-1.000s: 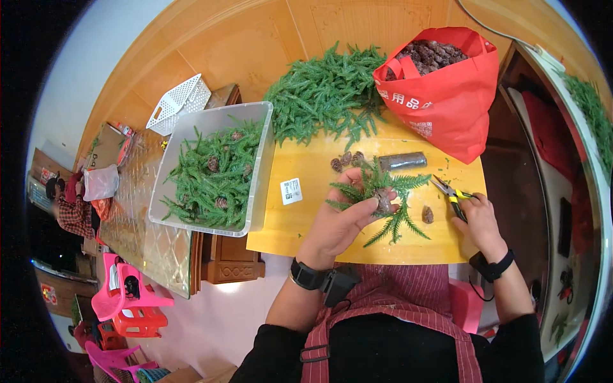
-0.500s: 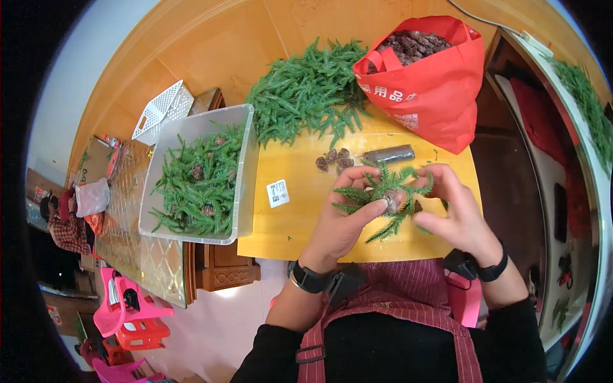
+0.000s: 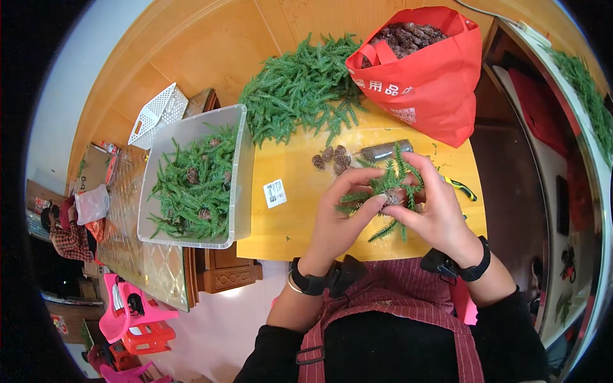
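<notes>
Between both hands, above the yellow tabletop (image 3: 274,236), is a green artificial pine sprig (image 3: 401,171) with a brown pine cone (image 3: 394,196) at its middle. My left hand (image 3: 345,214) grips it from the left, thumb pressed on the cone. From the other side, my right hand (image 3: 436,207) has its thumb and fingers closed on the sprig. Just beyond lie several loose pine cones (image 3: 338,157) and a dark wrapped cylinder (image 3: 384,150). A yellow-and-black tool handle (image 3: 462,189) shows beside my right hand; its other end is hidden.
To the left stands a clear plastic bin (image 3: 240,191) of green sprigs with cones. A heap of sprigs (image 3: 300,89) lies at the back, beside a red bag (image 3: 434,96) full of pine cones. A white label (image 3: 275,194) lies on the tabletop. A person (image 3: 69,233) is at far left.
My right hand has moved left and closed on the sprig, its thumb now at the cone. The yellow-and-black handle has come into view beside it.
</notes>
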### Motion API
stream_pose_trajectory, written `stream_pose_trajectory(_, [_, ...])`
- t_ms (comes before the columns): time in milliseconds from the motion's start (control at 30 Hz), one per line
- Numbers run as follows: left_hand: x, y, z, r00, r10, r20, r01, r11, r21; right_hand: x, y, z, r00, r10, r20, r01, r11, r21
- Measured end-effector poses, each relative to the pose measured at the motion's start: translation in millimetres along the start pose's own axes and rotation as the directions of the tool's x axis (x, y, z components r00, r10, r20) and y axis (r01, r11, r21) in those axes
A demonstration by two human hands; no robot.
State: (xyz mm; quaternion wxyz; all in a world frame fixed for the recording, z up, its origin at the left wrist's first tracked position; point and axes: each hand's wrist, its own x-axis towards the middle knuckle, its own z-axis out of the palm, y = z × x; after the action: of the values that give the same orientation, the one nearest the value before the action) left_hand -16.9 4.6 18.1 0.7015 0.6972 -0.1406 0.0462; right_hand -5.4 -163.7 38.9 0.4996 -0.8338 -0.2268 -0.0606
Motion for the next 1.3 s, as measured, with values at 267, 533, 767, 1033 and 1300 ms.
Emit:
stream_pose_trajectory(267, [7,0,-9,0.997,0.063,0.041,-0.066,0.994,0.084,0,3,-2,1.0,0.015,0.026,-0.016,0.999,0.035])
stream_pose_trajectory(533, [8,0,-10,0.999,-0.02,0.029,0.02,1.0,0.003,1,3,0,0.998,0.038,0.049,-0.042,0.997,0.065])
stream_pose_trajectory(767, [9,-3,-10,0.999,-0.041,0.023,0.041,0.999,-0.013,1,6,0,0.997,0.061,0.053,-0.064,0.996,0.055])
stream_pose_trajectory(1033, [8,1,-12,0.995,-0.071,0.069,0.077,0.993,-0.093,1,11,3,0.994,0.105,0.012,-0.105,0.987,0.125])
stream_pose_trajectory(1300, [5,8,-15,0.984,-0.161,0.072,0.166,0.984,-0.071,-2,10,1,0.996,0.09,0.011,-0.09,0.981,0.174])
